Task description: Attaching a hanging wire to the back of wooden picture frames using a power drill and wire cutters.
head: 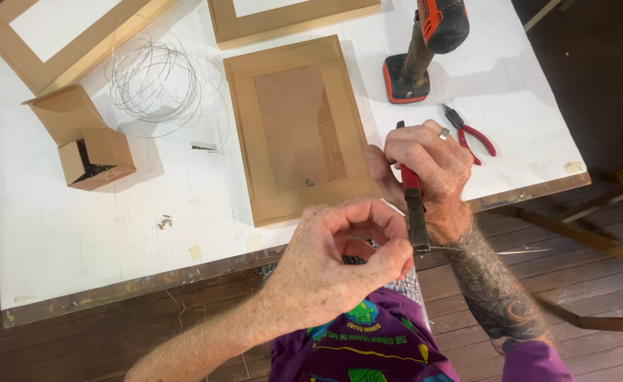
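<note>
You're gripping red-handled pliers (414, 205) in your right hand (424, 166), fist fully closed around the handles at centre-right of the frame, jaws pointing down and biting a thin wire (499, 250) that's running off toward the right over the floor. Your left hand (340, 265) is curling nearly shut at lower centre, thumb and forefinger pinching at the wire just left of the jaws. You're working just off the white table's (78, 233) near edge, with the wooden frame (297, 131) lying at centre, a wire coil (152, 78) upper left, a cardboard box (85, 138) at left, a drill (424, 49) top right and spare red pliers (470, 131) beside it.
</note>
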